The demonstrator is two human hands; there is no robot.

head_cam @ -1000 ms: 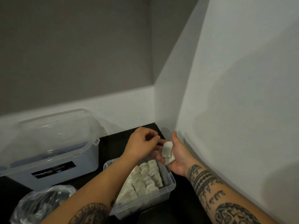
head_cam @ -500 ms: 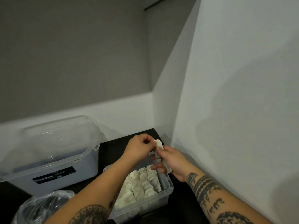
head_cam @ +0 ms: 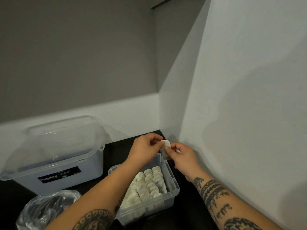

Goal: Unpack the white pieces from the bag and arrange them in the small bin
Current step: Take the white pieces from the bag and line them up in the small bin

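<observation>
**Both hands pinch one white piece above the small bin**

Head view: A person's left hand (head_cam: 146, 149) and right hand (head_cam: 182, 157) meet over the far end of the small bin (head_cam: 166, 203), sharing a single white piece (head_cam: 166, 143) between them. The left hand's grip closes on the piece's upper left edge with curled fingertips (head_cam: 161, 142). The right hand's grip pinches it from the right, with the thumb laid across its face. The piece stands roughly upright in the gap between the two grips. Its pale top shows above the fingers, and its lower end pokes out below the right thumb. It hangs in the air above the bin's far rim, close to the corner where the walls meet, and touches nothing but the fingers.

Below it, the clear bin sits on the dark counter (head_cam: 191, 213). Inside, packed white pieces (head_cam: 149, 185) lie in tight rows running away from the camera, partly hidden by the left forearm. A narrow strip along the bin's right side holds none.

To the left stands a large lidded box (head_cam: 66, 165) with a black label on its front. In front of that box, at the lower left edge of the view, lies the crumpled clear bag (head_cam: 46, 211), well apart from both hands. Its contents cannot be made out.
</observation>
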